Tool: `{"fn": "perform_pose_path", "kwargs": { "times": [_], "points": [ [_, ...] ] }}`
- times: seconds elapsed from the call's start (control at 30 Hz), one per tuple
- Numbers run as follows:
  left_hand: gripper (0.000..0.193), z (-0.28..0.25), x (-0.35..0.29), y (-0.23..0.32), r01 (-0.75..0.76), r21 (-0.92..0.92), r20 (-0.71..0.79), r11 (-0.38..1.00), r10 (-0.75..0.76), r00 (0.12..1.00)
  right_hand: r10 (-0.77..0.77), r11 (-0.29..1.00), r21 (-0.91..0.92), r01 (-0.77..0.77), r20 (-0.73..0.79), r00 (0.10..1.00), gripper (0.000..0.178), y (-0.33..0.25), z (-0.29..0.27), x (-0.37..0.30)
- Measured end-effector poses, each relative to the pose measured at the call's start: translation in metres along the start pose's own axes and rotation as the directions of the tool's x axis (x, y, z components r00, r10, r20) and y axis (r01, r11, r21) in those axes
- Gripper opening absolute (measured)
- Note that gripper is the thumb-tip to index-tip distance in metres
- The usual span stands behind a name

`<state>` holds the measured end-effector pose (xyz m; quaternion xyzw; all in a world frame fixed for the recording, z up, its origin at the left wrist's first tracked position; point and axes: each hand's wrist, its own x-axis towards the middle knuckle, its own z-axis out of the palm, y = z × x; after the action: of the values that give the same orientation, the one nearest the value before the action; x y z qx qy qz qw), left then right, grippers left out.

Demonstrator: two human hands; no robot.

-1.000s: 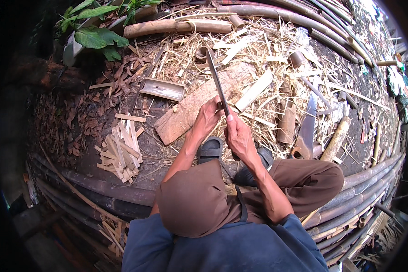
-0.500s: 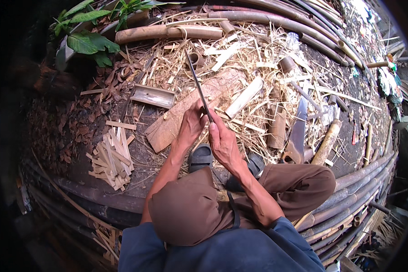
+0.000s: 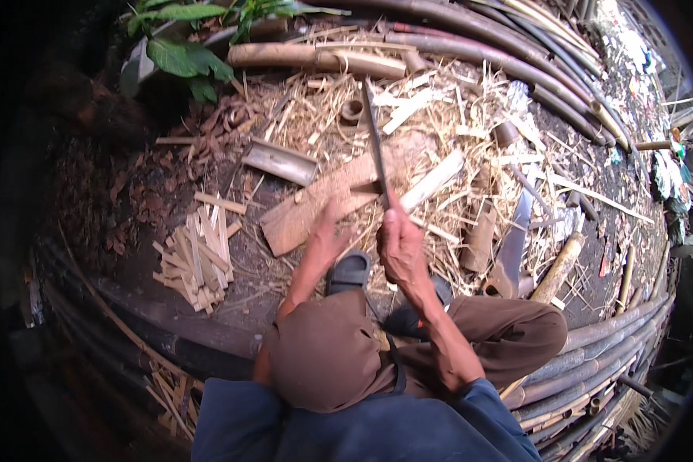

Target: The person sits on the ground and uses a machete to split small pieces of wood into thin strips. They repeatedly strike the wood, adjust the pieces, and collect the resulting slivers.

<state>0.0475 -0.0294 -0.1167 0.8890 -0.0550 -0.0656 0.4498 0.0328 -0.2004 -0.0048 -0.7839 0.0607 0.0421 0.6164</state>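
Observation:
My right hand [image 3: 402, 242] is closed round the handle of a long knife [image 3: 375, 138]. Its narrow dark blade points away from me, over a wide wooden plank [image 3: 316, 206] lying on the ground. My left hand [image 3: 328, 237], blurred by motion, is left of the knife and apart from it, above the near part of the plank. Its fingers look spread, and I see nothing in them. Right of the blade, a pale split piece of bamboo [image 3: 433, 180] lies among the shavings.
A pile of short bamboo strips [image 3: 196, 258] sits at the left. Near it is a halved bamboo piece [image 3: 280, 162]. To the right lies a handsaw [image 3: 513, 239] beside a bamboo length [image 3: 558, 268]. Long bamboo poles [image 3: 500, 58] line the far side, with leafy plants [image 3: 185, 58] at far left.
My left hand has come away from the knife, moving toward me and opening. The knife has swung more upright in my right hand. The whole view has shifted slightly.

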Motion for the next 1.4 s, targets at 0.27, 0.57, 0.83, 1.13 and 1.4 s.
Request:
{"fn": "perform_pose_path", "kwargs": {
  "times": [0.27,0.57,0.83,1.13,1.4],
  "points": [
    [0.056,-0.03,0.005,0.021,0.009,-0.204,-0.122,0.979,-0.035,0.992,0.067,0.984,-0.165,-0.06,0.035,0.997,0.056,0.07,0.017,0.03],
    [0.042,-0.015,0.074,0.084,-0.481,0.082,-0.148,0.873,0.488,0.86,0.055,0.997,-0.065,-0.05,0.079,0.995,0.059,0.082,0.004,0.032],
    [0.033,0.005,0.096,0.089,-0.46,0.158,-0.174,0.874,0.483,0.858,0.021,0.926,-0.373,-0.056,-0.099,0.995,0.023,0.09,-0.011,0.053],
    [0.031,0.013,0.114,0.082,-0.649,0.202,-0.058,0.733,0.671,0.739,0.205,0.969,-0.162,-0.189,0.093,0.974,0.022,0.096,-0.017,0.043],
    [0.019,0.03,0.13,0.075,-0.469,0.195,0.147,0.861,0.447,0.882,0.125,0.878,-0.47,-0.089,0.046,0.991,0.03,0.109,-0.027,0.049]
  ]
}}
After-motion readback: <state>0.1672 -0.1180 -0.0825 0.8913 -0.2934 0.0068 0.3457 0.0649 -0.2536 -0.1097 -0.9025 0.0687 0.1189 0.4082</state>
